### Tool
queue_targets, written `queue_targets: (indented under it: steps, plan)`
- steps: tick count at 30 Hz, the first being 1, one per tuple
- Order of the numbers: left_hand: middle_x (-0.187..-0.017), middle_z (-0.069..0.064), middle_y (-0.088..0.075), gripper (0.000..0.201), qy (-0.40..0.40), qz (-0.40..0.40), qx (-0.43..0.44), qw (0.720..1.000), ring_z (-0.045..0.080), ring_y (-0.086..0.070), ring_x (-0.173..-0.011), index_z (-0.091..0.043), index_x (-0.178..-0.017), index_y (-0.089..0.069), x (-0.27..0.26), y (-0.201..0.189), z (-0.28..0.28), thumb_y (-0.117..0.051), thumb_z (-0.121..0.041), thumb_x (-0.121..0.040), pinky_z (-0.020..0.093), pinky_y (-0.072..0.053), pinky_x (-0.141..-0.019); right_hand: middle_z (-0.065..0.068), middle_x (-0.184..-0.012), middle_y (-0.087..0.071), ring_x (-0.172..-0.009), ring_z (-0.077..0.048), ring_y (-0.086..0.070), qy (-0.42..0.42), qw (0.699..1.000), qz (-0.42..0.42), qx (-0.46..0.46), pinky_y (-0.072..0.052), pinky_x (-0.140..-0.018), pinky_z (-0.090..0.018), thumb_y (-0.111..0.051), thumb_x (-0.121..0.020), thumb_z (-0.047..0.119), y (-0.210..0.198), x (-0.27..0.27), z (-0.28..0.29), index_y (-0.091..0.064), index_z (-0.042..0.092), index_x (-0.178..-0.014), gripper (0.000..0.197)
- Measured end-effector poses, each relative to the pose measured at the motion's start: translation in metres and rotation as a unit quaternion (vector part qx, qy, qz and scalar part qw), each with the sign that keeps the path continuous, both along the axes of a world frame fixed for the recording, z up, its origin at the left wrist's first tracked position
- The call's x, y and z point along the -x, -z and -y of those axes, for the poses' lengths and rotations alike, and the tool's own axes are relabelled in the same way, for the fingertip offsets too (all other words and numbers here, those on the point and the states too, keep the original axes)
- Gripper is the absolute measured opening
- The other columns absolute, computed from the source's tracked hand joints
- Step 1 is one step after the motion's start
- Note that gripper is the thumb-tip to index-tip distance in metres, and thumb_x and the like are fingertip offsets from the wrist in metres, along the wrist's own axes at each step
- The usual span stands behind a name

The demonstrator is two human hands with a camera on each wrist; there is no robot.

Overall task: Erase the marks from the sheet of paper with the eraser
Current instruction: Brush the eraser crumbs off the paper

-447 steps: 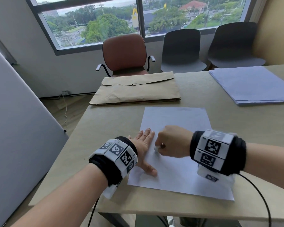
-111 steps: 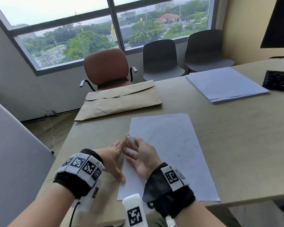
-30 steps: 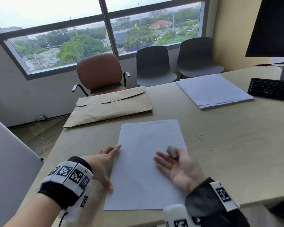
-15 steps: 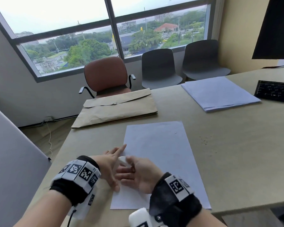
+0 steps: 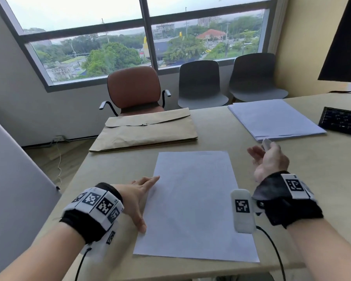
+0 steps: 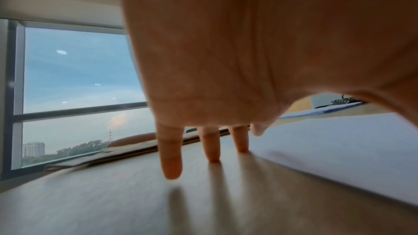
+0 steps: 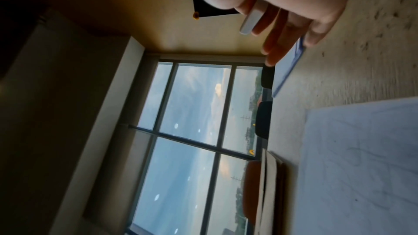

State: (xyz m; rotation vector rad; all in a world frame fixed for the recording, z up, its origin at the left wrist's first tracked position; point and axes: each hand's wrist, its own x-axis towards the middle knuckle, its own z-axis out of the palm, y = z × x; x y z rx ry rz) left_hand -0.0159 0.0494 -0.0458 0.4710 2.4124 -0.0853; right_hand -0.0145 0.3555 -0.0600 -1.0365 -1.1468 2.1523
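A: Starting at the left, what is the left hand (image 5: 133, 196) doing?

B: It lies flat, its fingers (image 6: 170, 153) straight and spread. The little, ring and middle fingertips rest on the bare pale wooden desk (image 5: 304, 171); the forefinger and thumb reach the left edge of the white rectangular sheet of paper (image 5: 193, 203), pinning it.

A: And the sheet itself?

B: Its long axis runs away from the person. Faint pencil traces show on it in the right wrist view, so I judge the erasing is not quite finished.

A: Where is the eraser?

B: The small white block eraser (image 5: 266, 143) is in the right hand (image 5: 268, 160), off the sheet, to the right of its far corner and above the desk. Thumb and forefinger pinch it; the other fingers (image 7: 274, 42) are loosely straight. The sheet lies to the left of that hand and a little nearer the person, so any return means moving left and down.

A: The surroundings?

B: Dark eraser crumbs speckle the desk right of the sheet. Farther back lie a brown paper envelope (image 5: 146, 130), a stack of white papers (image 5: 274, 118) and a black keyboard (image 5: 342, 120); beyond, a brown chair (image 5: 134, 89) and a window.
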Motion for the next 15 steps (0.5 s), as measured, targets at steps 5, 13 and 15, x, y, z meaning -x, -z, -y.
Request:
queue_targets:
  steps: [5, 13, 15]
  plan:
    - [-0.147, -0.011, -0.023, 0.105, -0.011, -0.005, -0.027, 1.000, 0.014, -0.035, -0.132, -0.032, -0.150, -0.005, 0.006, -0.014, -0.006, -0.078, -0.031, -0.074, 0.025, -0.040, -0.095, -0.002, -0.064, -0.050, -0.054, -0.015, -0.053, -0.051, 0.998, -0.027, 0.025, -0.041, -0.056, -0.024, -0.038, -0.095, 0.021, -0.010, -0.015, 0.003, -0.049, 0.012, -0.070, 0.029]
    - [-0.058, -0.003, -0.059, 0.028, -0.124, -0.176, -0.202, 0.956, 0.005, -0.052, -0.042, -0.013, -0.068, -0.057, 0.021, -0.016, -0.028, -0.059, -0.028, -0.091, 0.020, -0.042, -0.049, 0.001, -0.063, -0.044, -0.052, -0.012, -0.040, -0.121, 0.991, 0.023, -0.050, -0.039, -0.055, -0.022, -0.048, -0.091, 0.020, -0.014, -0.015, -0.005, -0.054, 0.012, -0.069, 0.024]
    - [-0.062, -0.003, -0.058, 0.026, -0.131, -0.202, -0.225, 0.944, 0.011, -0.053, -0.051, -0.013, -0.070, -0.057, 0.024, -0.014, -0.034, -0.057, -0.027, -0.092, 0.022, -0.041, -0.053, 0.001, -0.062, -0.044, -0.053, -0.012, -0.046, -0.145, 0.987, 0.025, -0.058, -0.040, -0.057, -0.022, -0.047, -0.091, 0.019, -0.014, -0.013, -0.009, -0.053, 0.013, -0.069, 0.023]
